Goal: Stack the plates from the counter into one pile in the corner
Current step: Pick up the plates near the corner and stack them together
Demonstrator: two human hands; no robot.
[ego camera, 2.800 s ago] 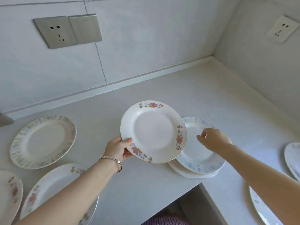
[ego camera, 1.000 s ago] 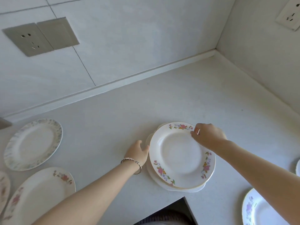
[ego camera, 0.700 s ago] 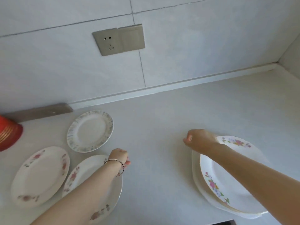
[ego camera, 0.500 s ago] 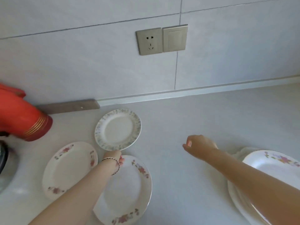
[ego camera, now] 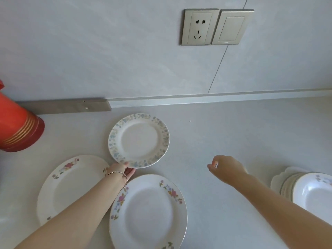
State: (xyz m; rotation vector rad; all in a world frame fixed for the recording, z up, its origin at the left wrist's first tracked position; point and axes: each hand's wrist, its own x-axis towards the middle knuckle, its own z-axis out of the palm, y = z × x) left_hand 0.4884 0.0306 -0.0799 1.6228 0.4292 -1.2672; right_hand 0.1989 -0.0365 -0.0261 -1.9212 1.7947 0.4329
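Note:
A small plate with a blue-green flowered rim [ego camera: 139, 140] lies on the counter near the back wall. My left hand [ego camera: 120, 171] grips its near edge, fingers under the rim. Two larger white plates with pink flowers lie closer to me: one at the left [ego camera: 70, 187], partly under my left forearm, and one in the middle [ego camera: 149, 212]. The pile of plates [ego camera: 309, 189] stands at the right edge, a pink-flowered plate on top. My right hand [ego camera: 226, 168] hovers over the bare counter left of the pile, fingers loosely curled, holding nothing.
A red container with gold bands [ego camera: 17, 128] stands at the far left by the wall. A metal strip [ego camera: 68, 106] runs along the wall's foot. A socket and switch [ego camera: 216, 26] sit on the wall above.
My view has swung left from the pile. My left hand has moved from the pink-flowered plate's far edge to grip the small blue-rimmed plate. My right hand has left the pile.

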